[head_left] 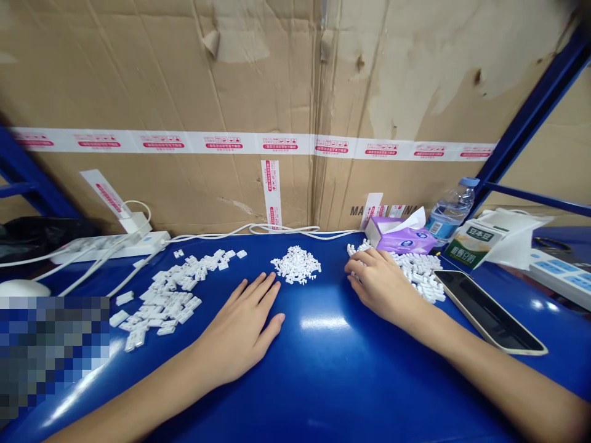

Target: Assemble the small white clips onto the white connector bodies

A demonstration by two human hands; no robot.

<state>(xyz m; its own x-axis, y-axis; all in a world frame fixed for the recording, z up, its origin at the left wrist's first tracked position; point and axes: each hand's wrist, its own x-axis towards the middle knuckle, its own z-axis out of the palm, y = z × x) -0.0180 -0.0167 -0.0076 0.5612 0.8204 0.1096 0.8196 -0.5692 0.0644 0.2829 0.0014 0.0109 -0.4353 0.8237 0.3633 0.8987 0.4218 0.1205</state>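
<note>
My left hand lies palm down on the blue table, fingers spread, holding nothing. It is between a scattered pile of flat white rectangular pieces and a small heap of tiny white pieces at the centre. My right hand rests with bent fingers at the left edge of a third pile, made of chunky white pieces. Its fingertips touch or nearly touch some of these pieces, and what is under the fingers is hidden.
Behind the right pile stand a purple tissue pack, a plastic bottle and a green-and-white box. A phone lies right of my right hand. A power strip with white cables sits at the back left, before a cardboard wall.
</note>
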